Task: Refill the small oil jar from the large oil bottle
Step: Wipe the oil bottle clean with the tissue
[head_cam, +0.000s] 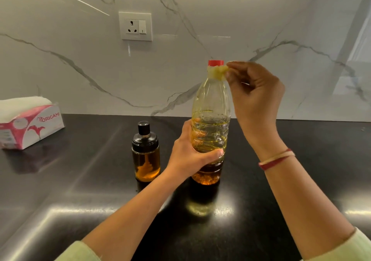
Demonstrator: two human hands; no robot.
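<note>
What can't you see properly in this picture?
Head view:
- The tissue pack: left end cut off by the picture's edge; small print too small.
- The large oil bottle: the left hand covers part of its middle.
- The pale wad at its neck, pinched by the right hand: too blurred to identify.

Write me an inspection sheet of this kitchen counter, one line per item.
Surface: black glossy countertop, glare patches.
Job's things: large oil bottle upright, red cap on, crumpled wrap round neck; small oil jar to its left, black lid on, partly full.
Clutter: tissue pack, far left.
Grips: left hand holds the bottle's middle; right hand pinches the wrap.
Cables: nothing seen.
Surroundings: marble wall, socket with switch.
</note>
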